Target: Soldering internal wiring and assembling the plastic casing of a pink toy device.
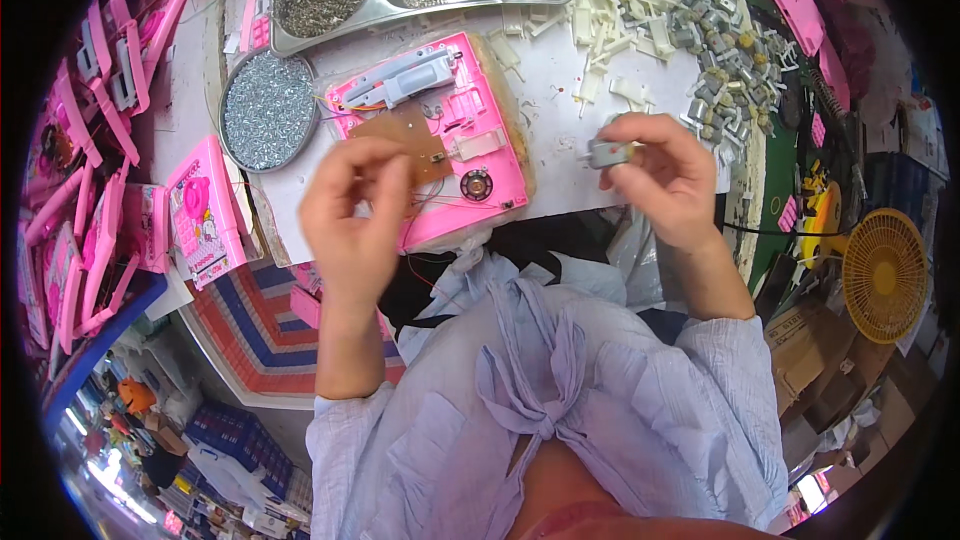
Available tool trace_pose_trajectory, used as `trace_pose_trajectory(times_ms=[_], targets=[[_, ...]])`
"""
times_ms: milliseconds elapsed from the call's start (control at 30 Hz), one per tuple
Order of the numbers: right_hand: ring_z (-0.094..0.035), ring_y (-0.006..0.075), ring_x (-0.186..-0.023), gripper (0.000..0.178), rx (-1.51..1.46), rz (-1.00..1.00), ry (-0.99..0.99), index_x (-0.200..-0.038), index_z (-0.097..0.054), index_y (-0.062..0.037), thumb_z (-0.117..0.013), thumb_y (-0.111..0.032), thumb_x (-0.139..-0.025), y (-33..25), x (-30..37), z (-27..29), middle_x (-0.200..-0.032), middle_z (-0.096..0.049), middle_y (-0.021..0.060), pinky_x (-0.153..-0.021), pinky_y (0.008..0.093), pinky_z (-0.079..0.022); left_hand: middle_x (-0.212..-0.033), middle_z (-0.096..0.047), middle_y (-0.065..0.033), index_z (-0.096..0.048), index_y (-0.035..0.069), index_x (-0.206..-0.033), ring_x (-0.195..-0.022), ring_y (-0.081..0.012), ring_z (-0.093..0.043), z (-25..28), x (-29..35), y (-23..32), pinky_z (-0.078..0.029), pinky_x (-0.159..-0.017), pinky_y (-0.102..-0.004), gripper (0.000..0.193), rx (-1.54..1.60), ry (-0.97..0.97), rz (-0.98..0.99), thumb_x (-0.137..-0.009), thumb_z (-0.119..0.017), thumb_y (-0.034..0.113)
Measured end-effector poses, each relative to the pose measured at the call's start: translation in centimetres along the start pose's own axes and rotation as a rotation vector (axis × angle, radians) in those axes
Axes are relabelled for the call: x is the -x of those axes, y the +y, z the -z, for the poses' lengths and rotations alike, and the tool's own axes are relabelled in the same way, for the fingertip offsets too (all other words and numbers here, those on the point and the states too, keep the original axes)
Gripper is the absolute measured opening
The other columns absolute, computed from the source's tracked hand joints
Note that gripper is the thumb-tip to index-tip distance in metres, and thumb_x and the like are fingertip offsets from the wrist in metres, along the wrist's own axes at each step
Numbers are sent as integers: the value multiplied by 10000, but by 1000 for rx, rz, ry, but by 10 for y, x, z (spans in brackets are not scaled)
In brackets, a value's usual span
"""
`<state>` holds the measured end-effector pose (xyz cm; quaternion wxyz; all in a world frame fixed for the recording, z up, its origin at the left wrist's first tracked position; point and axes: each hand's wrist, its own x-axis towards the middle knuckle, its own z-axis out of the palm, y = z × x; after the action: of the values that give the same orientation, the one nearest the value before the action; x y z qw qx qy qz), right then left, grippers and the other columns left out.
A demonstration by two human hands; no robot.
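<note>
The pink case (492, 95) lies inner side up on the desk (560, 172), probably to leave its board (400, 128) and speaker (477, 185) within reach. Beyond its far edge sits a metal tray (440, 12); left of it, a bowl (255, 169) of screws. To its upper right are loose white parts (600, 50) and, farther right, a pile of motors (725, 70), seemingly set on that side to suit the right hand (665, 175).

That hand has one motor (608, 153) off the case's right edge, pinched between thumb and fingers, with one end poking out toward the case, perhaps to keep that end free. The left hand (355, 205) is over the case's near-left part, well apart from the motor; its fingers curl toward the thumb, but blur hides whether they meet or hold anything.
</note>
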<state>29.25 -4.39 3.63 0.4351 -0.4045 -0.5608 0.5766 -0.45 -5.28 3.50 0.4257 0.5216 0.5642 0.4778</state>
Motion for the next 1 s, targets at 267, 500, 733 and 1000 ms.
trace_pose_trajectory(times_ms=[267,500,733,1000], targets=[[-715,277,-965,299,-347,-4,57,-1288,-502,5,-549,-66,-1002,11,0,-1,-1169,-683,245,-682,285,-585,-874,-670,-33,-672,-23,-959,-673,-50,-564,8,-10,2,-441,-573,-207,58,-221,-10,-163,-915,-700,4],[-726,226,-897,277,-272,-158,-24,-1255,-527,17,-568,-37,-986,6,0,-4,-1125,-697,225,-666,268,-579,-862,-696,-21,-702,8,-1009,-669,-62,-607,-5,-10,28,-471,-594,-206,123,-206,-59,-84,-887,-716,14],[-627,79,-732,277,-21,-178,-163,-1177,-661,-32,-729,-110,-920,-4,12,-22,-898,-685,35,-653,235,-507,-815,-671,-57,-672,26,-1074,-662,-135,-649,-51,11,39,-505,-584,-268,228,-207,-510,-82,-868,-758,70],[-693,145,-779,421,133,143,-13,-1223,-637,-51,-790,-21,-833,-10,20,8,-963,-679,73,-671,268,-568,-786,-673,-25,-670,4,-1047,-646,-66,-615,-76,-20,61,-493,-589,-235,166,1,-733,68,-893,-715,47]])
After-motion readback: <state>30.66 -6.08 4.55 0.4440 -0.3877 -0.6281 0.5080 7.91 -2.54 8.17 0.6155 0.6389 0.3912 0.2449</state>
